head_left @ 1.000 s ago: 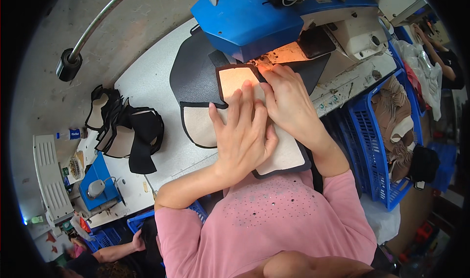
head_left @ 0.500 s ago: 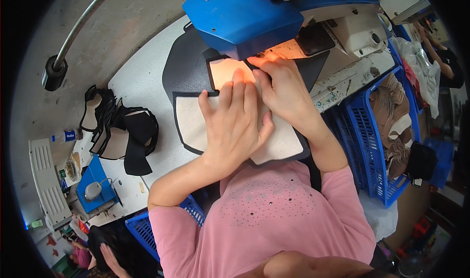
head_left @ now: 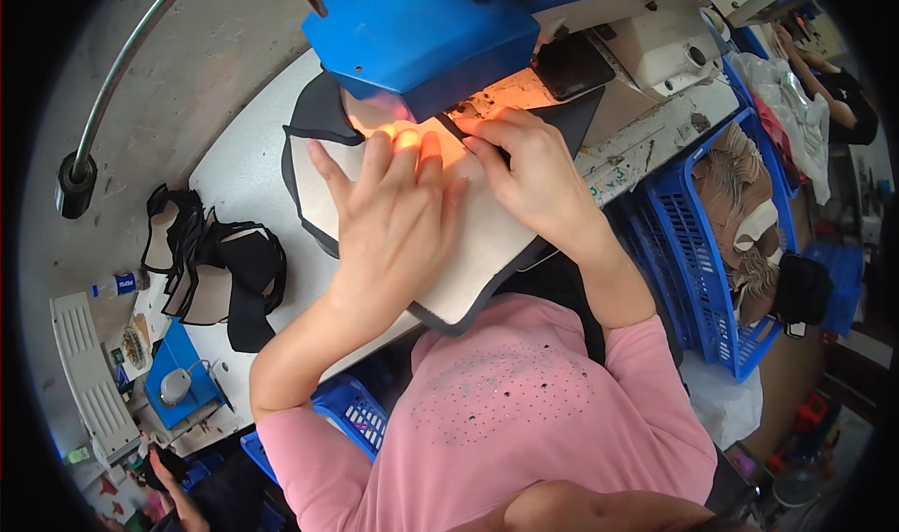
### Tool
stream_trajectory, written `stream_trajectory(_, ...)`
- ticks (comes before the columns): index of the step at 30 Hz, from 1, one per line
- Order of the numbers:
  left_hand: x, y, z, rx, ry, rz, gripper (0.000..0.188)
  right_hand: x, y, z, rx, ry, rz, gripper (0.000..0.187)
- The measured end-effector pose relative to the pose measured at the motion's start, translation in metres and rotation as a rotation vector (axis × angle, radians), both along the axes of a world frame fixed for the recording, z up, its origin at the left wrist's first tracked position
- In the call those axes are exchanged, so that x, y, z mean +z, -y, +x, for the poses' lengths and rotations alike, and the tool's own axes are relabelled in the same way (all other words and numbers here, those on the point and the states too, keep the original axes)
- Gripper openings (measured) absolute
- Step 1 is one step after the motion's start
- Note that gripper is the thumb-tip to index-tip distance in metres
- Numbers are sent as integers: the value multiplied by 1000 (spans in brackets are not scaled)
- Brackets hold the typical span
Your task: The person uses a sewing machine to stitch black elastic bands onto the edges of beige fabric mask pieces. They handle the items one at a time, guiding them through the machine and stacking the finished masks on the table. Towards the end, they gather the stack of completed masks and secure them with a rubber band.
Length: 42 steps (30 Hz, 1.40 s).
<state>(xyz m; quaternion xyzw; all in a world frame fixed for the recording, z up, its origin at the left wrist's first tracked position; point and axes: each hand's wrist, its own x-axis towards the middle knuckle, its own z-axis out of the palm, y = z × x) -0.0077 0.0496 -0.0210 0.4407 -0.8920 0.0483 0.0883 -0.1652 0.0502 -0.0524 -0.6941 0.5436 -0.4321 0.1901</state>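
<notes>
Under the blue machine head [head_left: 421, 40] lies a flat cream-faced piece with black edging [head_left: 487, 237]. My left hand [head_left: 393, 218] rests on its cream face, fingers spread and fingertips in the machine's orange light. To the right, my right hand [head_left: 529, 171] pinches the black edge of this same piece with thumb and forefinger, close to the head. The exact point where the machine meets the material is hidden below the head. One side of the piece overhangs the table edge toward my body.
Several black-edged cream pieces [head_left: 215, 265] lie heaped on the white table [head_left: 248, 148] at left. A dark phone-like slab [head_left: 573, 66] is on the machine bed. Blue baskets [head_left: 698, 270] of brown pieces stand at right. A metal lamp arm [head_left: 126, 59] rises at upper left.
The cream piece has turned and slid farther under the machine head, its near corner swinging left. My left hand has gone with it; my right hand keeps its pinch at the edge.
</notes>
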Motion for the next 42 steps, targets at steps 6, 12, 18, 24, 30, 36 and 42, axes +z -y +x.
stream_trajectory(6, -5, -1, 4, -32, 30, -57, 46, -5, -1, 0, 0, 31, -66, 13)
stream_trajectory(12, -13, 22, 13, -138, -204, -40, 32, -7, 0, 2, -31, 25, -107, 10)
stream_trajectory(18, -15, 53, 26, -228, -328, 22, 24, -5, -4, 1, -12, 42, -89, 11)
stream_trajectory(24, -7, 64, 34, -186, -278, 76, 16, -8, -9, -2, -39, 25, -111, 11)
stream_trajectory(30, -4, 41, 26, -117, -207, 27, 20, -9, -10, -2, -45, 26, -133, 10)
stream_trajectory(36, 4, 9, 9, -107, -236, 182, 23, -3, -12, -2, 35, 4, -133, 12)
stream_trajectory(42, 5, 12, 13, -134, -229, 273, 27, -10, -7, -2, 29, 29, -177, 13)
